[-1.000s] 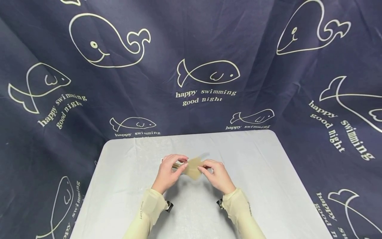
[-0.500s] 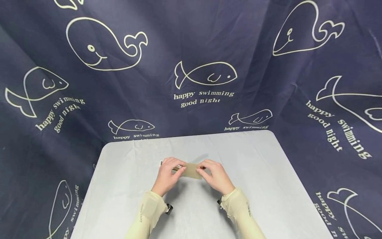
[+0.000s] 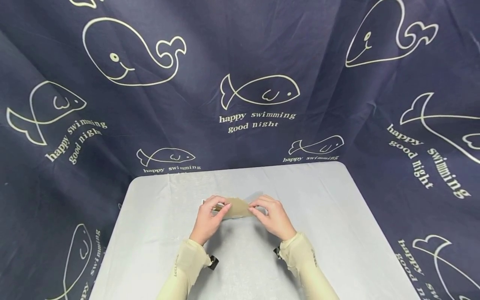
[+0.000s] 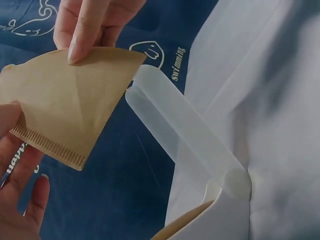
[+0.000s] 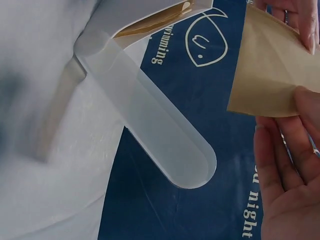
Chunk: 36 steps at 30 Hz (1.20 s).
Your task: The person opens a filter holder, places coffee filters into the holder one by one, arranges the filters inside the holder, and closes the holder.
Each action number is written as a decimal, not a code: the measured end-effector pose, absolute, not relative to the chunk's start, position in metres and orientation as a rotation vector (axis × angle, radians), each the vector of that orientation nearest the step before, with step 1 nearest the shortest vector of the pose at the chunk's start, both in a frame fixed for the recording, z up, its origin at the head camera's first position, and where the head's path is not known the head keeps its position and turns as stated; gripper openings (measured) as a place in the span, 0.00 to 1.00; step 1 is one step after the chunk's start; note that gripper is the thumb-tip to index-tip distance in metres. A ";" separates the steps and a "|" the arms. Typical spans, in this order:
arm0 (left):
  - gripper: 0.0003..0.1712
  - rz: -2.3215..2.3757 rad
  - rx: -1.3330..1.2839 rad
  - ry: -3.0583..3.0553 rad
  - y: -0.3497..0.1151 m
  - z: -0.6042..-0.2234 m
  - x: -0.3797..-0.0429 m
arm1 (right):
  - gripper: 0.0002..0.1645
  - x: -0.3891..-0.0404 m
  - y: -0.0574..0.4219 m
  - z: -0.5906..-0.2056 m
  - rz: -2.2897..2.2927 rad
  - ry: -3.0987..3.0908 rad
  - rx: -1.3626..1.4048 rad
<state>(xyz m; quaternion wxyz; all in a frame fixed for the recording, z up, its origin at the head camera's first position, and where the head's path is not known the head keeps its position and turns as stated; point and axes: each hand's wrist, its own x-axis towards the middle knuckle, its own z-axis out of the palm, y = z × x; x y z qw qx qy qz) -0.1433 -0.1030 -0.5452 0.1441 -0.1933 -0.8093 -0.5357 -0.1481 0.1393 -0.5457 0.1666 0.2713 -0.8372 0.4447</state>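
Observation:
A brown paper coffee filter (image 3: 238,207), fan-shaped with a crimped edge, is stretched between both hands above the table. My left hand (image 3: 210,216) pinches it near the crimped edge, with the thumb at the frame's left border in the left wrist view. My right hand (image 3: 271,215) pinches the curved wide rim between thumb and fingers. Close to the hands stands a white filter holder (image 4: 225,215) with its translucent lid (image 4: 195,130) swung out. More brown filters (image 5: 155,22) show inside it. In the head view the left hand and the filter cover most of the holder.
A pale cloth covers the table (image 3: 165,250), whose corners are rounded at the far side. Dark blue curtains (image 3: 202,54) printed with fish and whales hang behind it and along both sides.
The filter has turned between the fingers, from a tilted diamond shape to a flat strip to a fan with its edge raised. Both hands stay near the same spot, still holding it.

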 end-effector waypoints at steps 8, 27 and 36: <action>0.07 -1.426 -0.580 -2.406 -0.105 -0.543 -0.140 | 0.05 -0.149 0.139 -0.549 1.184 -2.391 0.848; 0.08 -1.315 -0.600 -2.436 -0.105 -0.546 -0.141 | 0.04 -0.151 0.141 -0.545 1.119 -2.398 0.907; 0.07 -1.299 -0.606 -2.433 -0.106 -0.547 -0.141 | 0.04 -0.151 0.137 -0.544 1.127 -2.422 0.897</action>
